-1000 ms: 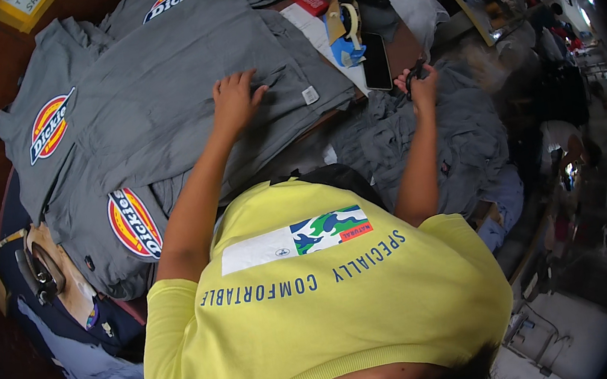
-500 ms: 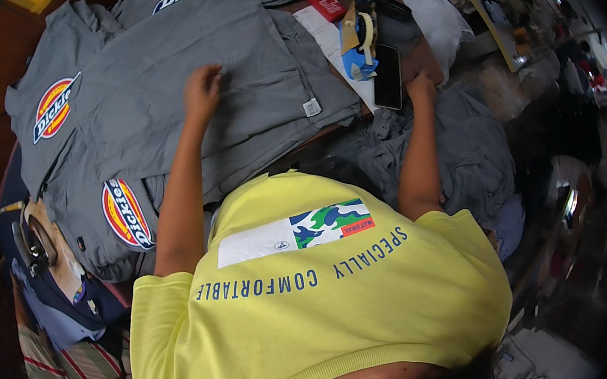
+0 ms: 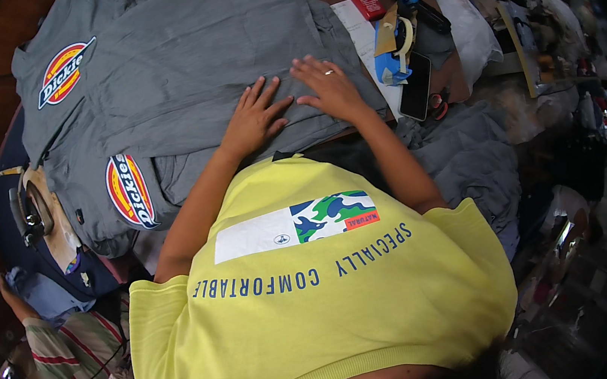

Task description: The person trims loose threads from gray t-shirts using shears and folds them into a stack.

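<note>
Now | right hand has left the phone, joins left hand | both flat, fingers spread, holding nothing, pressing grey shirt

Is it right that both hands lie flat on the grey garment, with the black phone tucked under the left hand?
Not quite. In the head view, both the left hand and right hand lie flat on the grey garment, but the black phone lies apart, beyond the right hand.

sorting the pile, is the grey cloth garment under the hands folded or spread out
Folded: the grey cloth garment lies as a flat rectangle with doubled edges, left hand and right hand pressed flat on it.
</note>
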Available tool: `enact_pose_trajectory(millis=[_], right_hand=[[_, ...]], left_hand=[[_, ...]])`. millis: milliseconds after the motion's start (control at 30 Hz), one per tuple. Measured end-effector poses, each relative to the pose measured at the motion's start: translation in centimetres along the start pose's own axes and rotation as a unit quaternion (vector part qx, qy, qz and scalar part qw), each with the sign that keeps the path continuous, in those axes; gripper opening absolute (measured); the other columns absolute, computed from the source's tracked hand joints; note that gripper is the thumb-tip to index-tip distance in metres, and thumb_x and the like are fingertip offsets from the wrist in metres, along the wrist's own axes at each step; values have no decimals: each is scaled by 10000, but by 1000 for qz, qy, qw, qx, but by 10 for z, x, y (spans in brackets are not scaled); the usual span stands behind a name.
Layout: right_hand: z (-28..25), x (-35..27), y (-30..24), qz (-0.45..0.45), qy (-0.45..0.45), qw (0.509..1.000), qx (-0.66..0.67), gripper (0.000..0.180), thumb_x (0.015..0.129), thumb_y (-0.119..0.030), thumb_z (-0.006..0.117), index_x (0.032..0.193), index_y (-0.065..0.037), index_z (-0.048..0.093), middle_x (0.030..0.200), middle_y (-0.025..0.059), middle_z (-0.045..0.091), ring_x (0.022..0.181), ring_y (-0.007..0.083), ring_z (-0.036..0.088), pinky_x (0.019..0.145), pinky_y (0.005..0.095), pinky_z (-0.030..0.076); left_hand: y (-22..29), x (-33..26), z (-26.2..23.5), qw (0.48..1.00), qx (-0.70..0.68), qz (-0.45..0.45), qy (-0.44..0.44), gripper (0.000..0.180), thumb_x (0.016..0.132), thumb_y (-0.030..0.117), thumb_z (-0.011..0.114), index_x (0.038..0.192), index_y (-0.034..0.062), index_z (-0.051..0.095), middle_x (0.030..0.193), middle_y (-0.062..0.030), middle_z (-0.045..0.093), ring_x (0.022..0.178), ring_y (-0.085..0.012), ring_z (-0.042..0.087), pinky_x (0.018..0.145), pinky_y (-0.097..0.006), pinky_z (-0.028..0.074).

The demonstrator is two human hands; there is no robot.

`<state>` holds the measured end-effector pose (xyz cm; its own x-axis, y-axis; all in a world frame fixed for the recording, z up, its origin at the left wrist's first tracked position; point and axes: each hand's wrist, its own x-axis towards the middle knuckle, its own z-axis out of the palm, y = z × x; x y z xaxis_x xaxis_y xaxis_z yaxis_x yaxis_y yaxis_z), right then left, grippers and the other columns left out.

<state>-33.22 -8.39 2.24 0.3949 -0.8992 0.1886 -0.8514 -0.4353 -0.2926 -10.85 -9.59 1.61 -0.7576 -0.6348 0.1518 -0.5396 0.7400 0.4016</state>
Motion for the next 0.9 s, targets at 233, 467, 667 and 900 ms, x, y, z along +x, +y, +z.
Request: enact_pose_trajectory(millis=[233, 467, 667, 900], right_hand=[[13, -1, 4, 70, -29, 993, -88, 786, 746, -608, 480, 1354, -157, 272, 1420, 4, 230, 1313, 179, 190, 1052, 458, 140], [14, 0, 0, 68, -17, 991, -110, 769, 753, -603, 477, 1351, -164, 279, 1415, 3, 244, 1307, 185, 211, 1048, 463, 153], [13, 2, -5, 58, -14, 990, -126, 759, 751, -583, 500, 1350, -170, 285, 1404, 4, 270, 1299, 191, 233, 1047, 463, 161], [13, 5, -10, 55, -4, 990, -130, 711, 773, -527, 515, 1350, -177, 290, 1406, -2, 269, 1300, 189, 233, 1041, 460, 176]], left_hand=[[-10, -15, -3, 997, 54, -54, 0, 628, 801, 505, 485, 1331, 201, 340, 1428, -74, 204, 1314, -272, 182, 1034, -481, 178], [-45, -68, -25, 971, 169, -168, 10, 694, 811, 604, 358, 1364, 195, 263, 1430, -26, 202, 1325, -232, 150, 1047, -487, 129], [-75, -118, -53, 950, 236, -205, -2, 709, 798, 634, 321, 1361, 205, 268, 1431, -9, 199, 1326, -208, 142, 1049, -499, 121], [-117, -169, -75, 939, 202, -270, 73, 728, 797, 610, 378, 1374, 192, 232, 1442, -27, 168, 1330, -255, 127, 1016, -566, 103]])
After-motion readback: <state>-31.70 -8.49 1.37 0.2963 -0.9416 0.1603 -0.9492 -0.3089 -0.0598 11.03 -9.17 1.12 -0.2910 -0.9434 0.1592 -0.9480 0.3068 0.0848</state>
